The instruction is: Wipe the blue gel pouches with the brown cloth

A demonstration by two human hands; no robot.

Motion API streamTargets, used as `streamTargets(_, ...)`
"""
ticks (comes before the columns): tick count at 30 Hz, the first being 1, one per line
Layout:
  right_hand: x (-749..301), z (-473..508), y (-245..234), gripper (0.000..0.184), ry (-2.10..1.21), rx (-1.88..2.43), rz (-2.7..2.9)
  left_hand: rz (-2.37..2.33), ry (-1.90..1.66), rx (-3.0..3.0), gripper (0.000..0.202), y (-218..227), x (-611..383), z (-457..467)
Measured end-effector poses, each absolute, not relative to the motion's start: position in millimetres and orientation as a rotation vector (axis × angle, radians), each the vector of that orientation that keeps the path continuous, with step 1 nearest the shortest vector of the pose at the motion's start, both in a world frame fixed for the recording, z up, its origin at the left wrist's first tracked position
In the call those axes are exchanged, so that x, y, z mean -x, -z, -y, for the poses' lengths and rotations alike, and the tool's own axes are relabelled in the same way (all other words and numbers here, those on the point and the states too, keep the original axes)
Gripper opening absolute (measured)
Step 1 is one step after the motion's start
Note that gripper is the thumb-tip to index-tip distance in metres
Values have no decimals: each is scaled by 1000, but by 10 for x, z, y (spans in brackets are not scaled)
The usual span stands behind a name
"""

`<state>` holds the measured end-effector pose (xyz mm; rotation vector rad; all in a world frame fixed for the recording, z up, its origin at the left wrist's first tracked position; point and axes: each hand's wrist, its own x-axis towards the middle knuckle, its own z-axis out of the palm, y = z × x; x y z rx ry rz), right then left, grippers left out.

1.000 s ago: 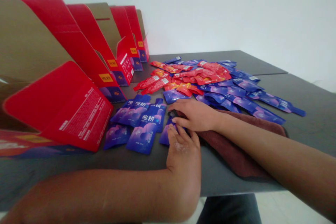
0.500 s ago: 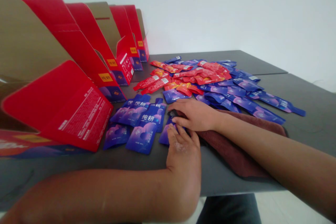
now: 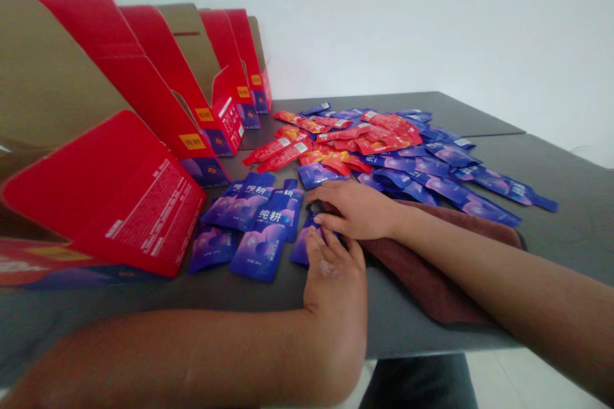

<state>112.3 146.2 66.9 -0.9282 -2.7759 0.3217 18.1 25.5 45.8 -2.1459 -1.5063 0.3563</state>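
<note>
My left hand [image 3: 336, 268] rests palm down at the table's middle, fingers stretched forward and a little apart. Under its fingertips lies a purple sachet [image 3: 301, 244], partly covered. My right hand [image 3: 357, 209] lies flat just beyond, its fingers pointing left over the top of the same sachet and touching the left fingertips. Neither hand is wrapped round anything. Left of my hands, several purple sachets [image 3: 261, 243] overlap in a loose group on the table. The right wrist and forearm cross a brown cloth pad [image 3: 432, 281].
Red open-flapped cartons [image 3: 139, 204] stand in a row along the left, one large flap leaning toward the sachets. Behind my hands lies a heap of red sachets [image 3: 345, 134] and blue-purple sachets [image 3: 446, 185]. The grey table [image 3: 561, 249] meets a white wall [image 3: 384, 25].
</note>
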Motion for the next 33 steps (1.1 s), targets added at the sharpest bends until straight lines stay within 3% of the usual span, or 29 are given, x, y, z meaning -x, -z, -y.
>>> streamTargets(33, -1123, -1469, -660, 37, -315, 898, 2776, 1522, -372, 2166, 48, -457, -197, -266)
